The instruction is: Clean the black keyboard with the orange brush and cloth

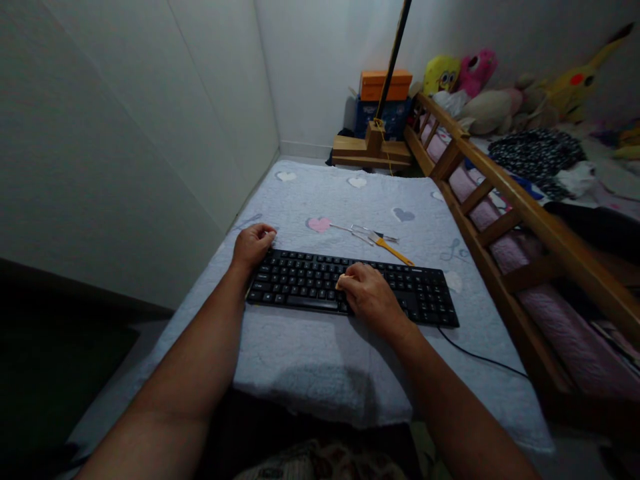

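Observation:
A black keyboard [310,302] lies flat across the cloth-covered table. My right hand [373,297] is over its middle keys, fingers closed on a small beige piece [343,281], perhaps cloth or sponge, against the keys. At the keyboard's upper left corner is my left hand [253,245], its fingers curled and pinched together; what they hold, if anything, is too small to make out. Beyond the keyboard lie a brush with a yellow handle [395,252] and several thin metal tools [357,233] beside it.
A pale quilted cloth [310,347] with heart shapes covers the table. The keyboard's cable [483,360] runs off to the right. A wooden bed rail [525,200] borders the right side, a white panel [150,133] the left. Boxes [385,87] and a wooden stand [370,150] stand behind.

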Tool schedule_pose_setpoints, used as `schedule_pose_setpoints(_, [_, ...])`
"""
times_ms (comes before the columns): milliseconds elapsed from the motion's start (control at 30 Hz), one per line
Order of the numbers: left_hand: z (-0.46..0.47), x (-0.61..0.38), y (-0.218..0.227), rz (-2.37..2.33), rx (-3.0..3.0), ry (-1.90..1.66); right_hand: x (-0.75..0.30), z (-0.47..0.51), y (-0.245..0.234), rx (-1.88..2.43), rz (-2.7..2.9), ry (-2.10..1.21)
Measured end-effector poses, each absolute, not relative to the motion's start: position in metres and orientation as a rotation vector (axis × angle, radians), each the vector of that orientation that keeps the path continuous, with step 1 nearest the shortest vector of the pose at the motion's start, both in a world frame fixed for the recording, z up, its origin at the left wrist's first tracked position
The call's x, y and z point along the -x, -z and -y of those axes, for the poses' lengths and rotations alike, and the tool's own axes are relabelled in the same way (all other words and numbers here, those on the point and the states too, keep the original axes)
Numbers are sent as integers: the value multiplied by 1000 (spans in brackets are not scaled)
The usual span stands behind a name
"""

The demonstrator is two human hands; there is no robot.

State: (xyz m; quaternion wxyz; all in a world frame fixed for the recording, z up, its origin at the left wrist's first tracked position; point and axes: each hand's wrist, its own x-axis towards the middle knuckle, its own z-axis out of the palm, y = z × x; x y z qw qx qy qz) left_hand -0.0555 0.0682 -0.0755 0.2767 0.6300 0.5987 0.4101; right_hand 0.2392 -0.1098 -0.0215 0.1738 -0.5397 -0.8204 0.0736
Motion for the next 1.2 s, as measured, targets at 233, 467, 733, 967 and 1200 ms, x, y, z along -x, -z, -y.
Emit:
schedule_pose_setpoints(233, [-64,54,69,-1622,-1691,-1083,-257,116,16,1568,2294,-229])
schedule_pose_setpoints(467, [-65,55,72,-1626,-1676,-1080,-272,119,13,1601,2280,-188])
schedule_pose_setpoints(733, [-65,55,73,-1626,-1672,-1092,-292,121,12,1699,2265,-188])
schedule_pose_setpoints(967, [-63,54,70,-1638,-1662,-1073,-299,120,10,1665,2136,-161])
schedule_pose_setpoints(1200, [-63,52,67,-1667,-1689,-1073,-254,114,18,1396,2156,-252])
